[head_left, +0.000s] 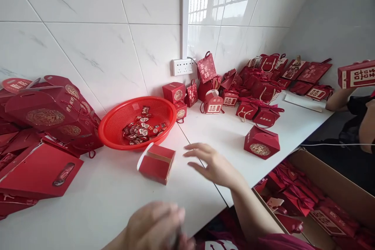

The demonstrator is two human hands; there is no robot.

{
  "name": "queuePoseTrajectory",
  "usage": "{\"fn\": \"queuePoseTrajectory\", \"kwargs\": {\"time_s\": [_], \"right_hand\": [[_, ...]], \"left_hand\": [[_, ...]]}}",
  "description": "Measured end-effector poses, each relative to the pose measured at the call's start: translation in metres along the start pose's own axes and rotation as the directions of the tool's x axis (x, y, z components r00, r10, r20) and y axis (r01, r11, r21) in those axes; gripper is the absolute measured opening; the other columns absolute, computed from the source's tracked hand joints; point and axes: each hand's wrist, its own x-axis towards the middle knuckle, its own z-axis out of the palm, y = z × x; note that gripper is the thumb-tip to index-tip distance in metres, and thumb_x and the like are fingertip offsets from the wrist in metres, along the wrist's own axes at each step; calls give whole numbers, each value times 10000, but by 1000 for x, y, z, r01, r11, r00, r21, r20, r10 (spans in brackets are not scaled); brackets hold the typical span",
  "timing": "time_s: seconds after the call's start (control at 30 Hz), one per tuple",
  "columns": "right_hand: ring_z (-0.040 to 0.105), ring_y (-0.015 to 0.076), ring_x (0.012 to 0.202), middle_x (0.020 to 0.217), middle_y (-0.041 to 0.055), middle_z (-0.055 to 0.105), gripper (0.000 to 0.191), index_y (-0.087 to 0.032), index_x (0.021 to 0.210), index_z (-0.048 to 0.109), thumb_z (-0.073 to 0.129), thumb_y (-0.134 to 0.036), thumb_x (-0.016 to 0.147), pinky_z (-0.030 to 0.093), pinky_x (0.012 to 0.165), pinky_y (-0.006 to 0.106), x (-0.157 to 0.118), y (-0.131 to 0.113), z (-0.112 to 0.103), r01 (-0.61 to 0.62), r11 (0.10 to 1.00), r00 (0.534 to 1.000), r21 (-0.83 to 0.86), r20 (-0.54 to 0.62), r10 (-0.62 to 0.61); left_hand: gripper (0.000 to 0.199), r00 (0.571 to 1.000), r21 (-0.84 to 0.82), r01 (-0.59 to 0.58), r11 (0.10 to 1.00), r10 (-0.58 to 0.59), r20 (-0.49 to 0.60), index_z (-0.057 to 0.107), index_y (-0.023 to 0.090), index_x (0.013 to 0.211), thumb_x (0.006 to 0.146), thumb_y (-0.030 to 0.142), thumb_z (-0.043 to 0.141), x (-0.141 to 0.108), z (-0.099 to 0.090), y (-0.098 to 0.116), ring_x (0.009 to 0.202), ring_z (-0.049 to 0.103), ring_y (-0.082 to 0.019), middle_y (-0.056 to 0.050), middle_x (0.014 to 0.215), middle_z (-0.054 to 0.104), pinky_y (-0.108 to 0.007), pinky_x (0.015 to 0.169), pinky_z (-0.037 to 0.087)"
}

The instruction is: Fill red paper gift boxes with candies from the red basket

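My right hand (pixel 215 166) is above the white table, fingers stretched out and apart, with nothing in it. Just left of its fingertips stands a small red gift box (pixel 155 166), a white-edged flap sticking up at its left and a gap along its top. Low in the view, my left hand (pixel 156 224) is curled and blurred near the table's front edge. Something dark shows under its fingers, too smeared to name. Behind the gift box, a red plastic basket (pixel 109 134) holds several wrapped candies (pixel 143 132).
Large red boxes (pixel 43 115) crowd the left side. Another red gift box (pixel 261 143) stands right of my hand; several more (pixel 266 76) line the wall below a power socket (pixel 183 67). A carton (pixel 336 175) of boxes is below. Someone at right holds a box (pixel 356 75).
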Motion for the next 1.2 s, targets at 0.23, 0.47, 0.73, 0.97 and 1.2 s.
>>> {"fn": "queuePoseTrajectory", "kwargs": {"time_s": [0.23, 0.47, 0.73, 0.97, 1.2], "right_hand": [[353, 477, 1419, 1519, 276, 403, 602, -185, 1362, 550, 609, -524, 868, 387, 1058, 659, -67, 95, -79, -929, 368, 199, -28, -877, 437], [606, 438, 1197, 1361, 240, 573, 741, -180, 1427, 501, 626, -578, 815, 500, 970, 597, -78, 140, -73, -939, 285, 129, 194, -569, 812], [593, 313, 1245, 1420, 154, 553, 450, -237, 1284, 594, 593, -505, 922, 557, 953, 524, 1, 87, -7, -442, 873, 823, 207, -293, 486], [541, 260, 1331, 1486, 115, 518, 288, -277, 1273, 621, 571, -352, 1000, 473, 1098, 488, 48, -3, 39, 57, 984, 990, 168, 122, -78], [615, 230, 1208, 1152, 75, 688, 94, -254, 1042, 627, 566, -311, 1000, 350, 1175, 548, 43, -6, 87, 301, 945, 950, 131, 42, -309]], "left_hand": [[747, 997, 531, 55, 845, -15, -80, 479, 263, 1478, 791, 345, 762, 21, 1, -59, 1342, 492, -396, -140, 1505, 481, -549, 1159, 354], [751, 946, 365, 312, 877, -252, -203, 344, 274, 1547, 875, 325, 675, -1, -13, -79, 1413, 411, -373, -144, 1553, 381, -553, 1140, 393], [615, 774, -250, 521, 816, -575, -266, 364, 284, 1528, 963, 408, 571, -11, -9, -92, 1490, 337, -319, -101, 1582, 377, -528, 1236, 298], [634, 721, -381, 579, 720, -671, -172, 326, 284, 1534, 968, 462, 549, -20, -6, -94, 1423, 425, -317, -118, 1531, 431, -503, 1159, 397], [596, 727, -370, 552, 747, -649, -226, 408, 239, 1485, 976, 542, 472, -28, 2, -94, 1396, 436, -333, -135, 1470, 476, -514, 1155, 380]]}}
